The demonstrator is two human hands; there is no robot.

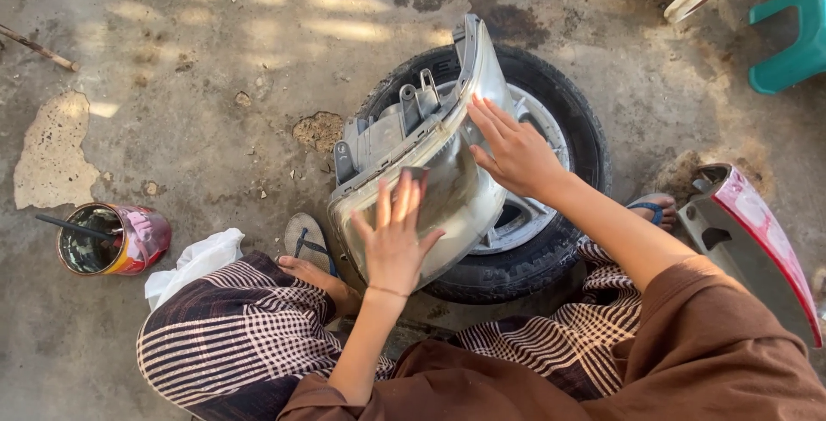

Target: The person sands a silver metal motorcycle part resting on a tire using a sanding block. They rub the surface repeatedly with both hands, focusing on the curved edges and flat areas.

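A car headlight [430, 172] with a clear curved lens and grey plastic housing stands tilted on a black tyre with a silver rim [551, 240]. My left hand [394, 236] lies flat on the lower part of the lens, fingers spread. My right hand [512, 150] presses flat against the lens's upper right side, fingers straight and pointing up-left. Neither hand grips anything; both rest on the lens surface.
A red tin can [112, 239] with a stick in it stands on the concrete at left, a white cloth [196, 262] beside my knee. A red tail light [757, 240] lies at right. A teal stool [792, 38] stands at top right.
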